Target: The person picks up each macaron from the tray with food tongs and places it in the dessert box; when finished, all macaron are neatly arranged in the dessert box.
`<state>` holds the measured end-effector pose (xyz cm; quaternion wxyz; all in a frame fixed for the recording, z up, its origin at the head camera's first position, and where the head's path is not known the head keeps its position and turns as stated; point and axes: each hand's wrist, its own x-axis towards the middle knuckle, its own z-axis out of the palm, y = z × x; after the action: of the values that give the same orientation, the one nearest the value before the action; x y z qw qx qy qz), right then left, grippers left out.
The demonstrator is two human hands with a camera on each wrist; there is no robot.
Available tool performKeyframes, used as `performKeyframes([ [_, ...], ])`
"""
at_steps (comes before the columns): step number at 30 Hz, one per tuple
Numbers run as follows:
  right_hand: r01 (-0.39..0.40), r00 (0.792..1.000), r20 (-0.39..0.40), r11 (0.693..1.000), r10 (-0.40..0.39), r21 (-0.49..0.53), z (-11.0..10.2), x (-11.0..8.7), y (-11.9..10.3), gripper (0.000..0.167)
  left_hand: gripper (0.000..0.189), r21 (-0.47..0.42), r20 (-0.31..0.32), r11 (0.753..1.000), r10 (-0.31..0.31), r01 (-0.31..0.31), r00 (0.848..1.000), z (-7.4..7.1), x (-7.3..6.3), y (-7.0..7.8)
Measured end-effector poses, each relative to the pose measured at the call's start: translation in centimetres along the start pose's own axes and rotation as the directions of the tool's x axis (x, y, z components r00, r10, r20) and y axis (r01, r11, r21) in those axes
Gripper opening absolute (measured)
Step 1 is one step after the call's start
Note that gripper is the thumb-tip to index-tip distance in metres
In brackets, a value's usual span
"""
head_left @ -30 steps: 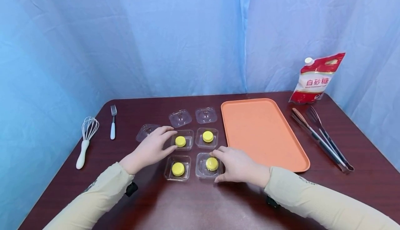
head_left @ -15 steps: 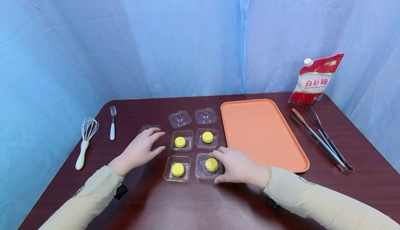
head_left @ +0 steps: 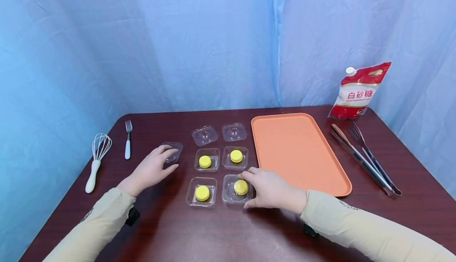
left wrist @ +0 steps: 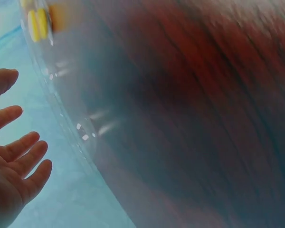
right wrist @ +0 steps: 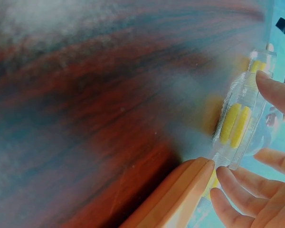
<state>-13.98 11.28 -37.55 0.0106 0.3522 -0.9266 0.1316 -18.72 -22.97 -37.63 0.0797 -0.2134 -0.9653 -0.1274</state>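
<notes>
My left hand (head_left: pixel 149 169) hovers with relaxed, spread fingers beside a clear domed lid (head_left: pixel 173 153), its fingertips overlapping the lid in the head view. In the left wrist view, the fingers (left wrist: pixel 31 161) show nothing between them. At the front right, my right hand (head_left: pixel 268 188) holds a clear square plastic box (head_left: pixel 228 198), its thumb at the near edge and index finger at the far edge. Inside that box is a yellow macaron (head_left: pixel 240 187), seen through a domed cover; the right wrist view shows the macaron (right wrist: pixel 235 126) between thumb and fingers.
Three lidless boxes, each with a yellow macaron, stand close by: front left (head_left: pixel 202 193), back left (head_left: pixel 205 162) and back right (head_left: pixel 236 156). Two lids (head_left: pixel 204 135) lie behind them. An orange tray (head_left: pixel 299 155), tongs (head_left: pixel 370 163), sugar pouch (head_left: pixel 359 92), fork (head_left: pixel 128 139) and whisk (head_left: pixel 96 163) surround them.
My left hand has moved left, away from the back left box and toward the leftmost lid, which is now less covered. My right hand has stayed at the front right box.
</notes>
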Motion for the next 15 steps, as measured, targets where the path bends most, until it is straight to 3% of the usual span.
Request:
performKeyframes([
  [6, -0.005, 1.0, 0.007, 1.0, 0.005, 0.003, 0.0, 0.0, 0.0, 0.068, 0.05, -0.008, 0.055, 0.998, -0.062, 0.063, 0.997, 0.4, 0.1, -1.0],
  [15, -0.013, 1.0, 0.021, 1.0, 0.012, 0.007, -0.2, 0.0, -0.1, 0.068, 0.055, -0.022, 0.116, 0.995, -0.094, 0.097, 0.989, 0.8, 0.6, -1.4],
])
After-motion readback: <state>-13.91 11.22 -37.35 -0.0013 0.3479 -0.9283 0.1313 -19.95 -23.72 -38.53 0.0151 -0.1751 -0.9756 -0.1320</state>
